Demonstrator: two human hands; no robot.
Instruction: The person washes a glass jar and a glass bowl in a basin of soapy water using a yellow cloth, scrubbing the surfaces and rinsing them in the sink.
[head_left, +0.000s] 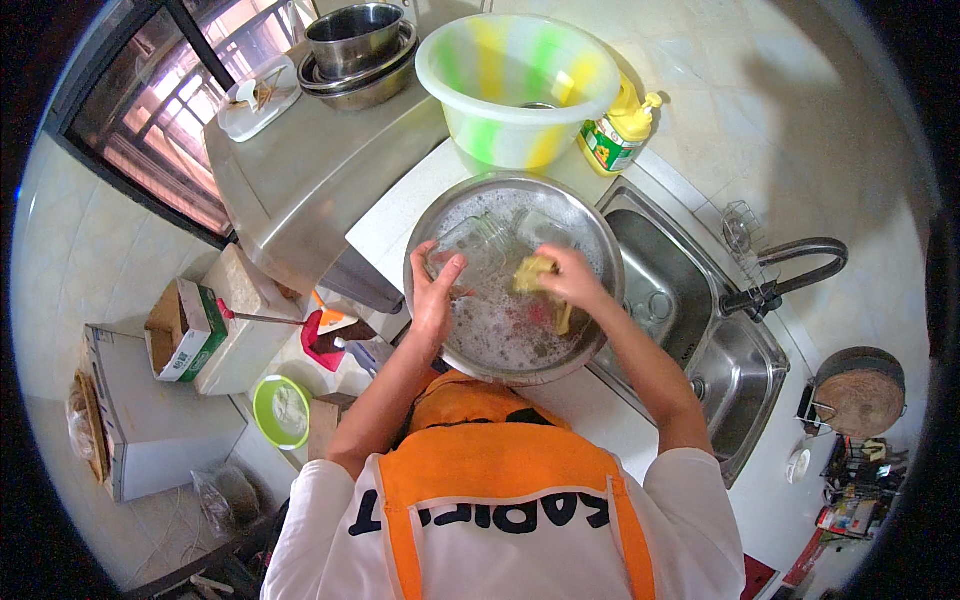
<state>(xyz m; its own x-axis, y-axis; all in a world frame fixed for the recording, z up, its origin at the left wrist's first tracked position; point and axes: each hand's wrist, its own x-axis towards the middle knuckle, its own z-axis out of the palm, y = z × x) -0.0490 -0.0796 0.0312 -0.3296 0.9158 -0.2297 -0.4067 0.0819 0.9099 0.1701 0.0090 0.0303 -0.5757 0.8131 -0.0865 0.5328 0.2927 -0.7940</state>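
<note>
Sudsy water fills a wide stainless steel basin (613, 300) on the white counter in front of me. At its left side my left hand (435, 289) grips a clear glass jar (469, 244), its threaded mouth facing right. My right hand (566, 276) holds a crumpled yellowish cloth (532, 274) over the water, to the right of the jar. A second clear glass piece (544, 225) lies partly in the suds near the basin's back. Another yellowish strip (564, 319) rests in the water below my right hand. Something reddish shows blurred under the water.
A striped plastic tub (487, 127) and a yellow pump bottle (616, 135) stand behind the basin. To the right is a double steel sink (652, 255) with a dark faucet (795, 270). Stacked steel pots (356, 45) stand back left. A green bucket (259, 412) is on the floor.
</note>
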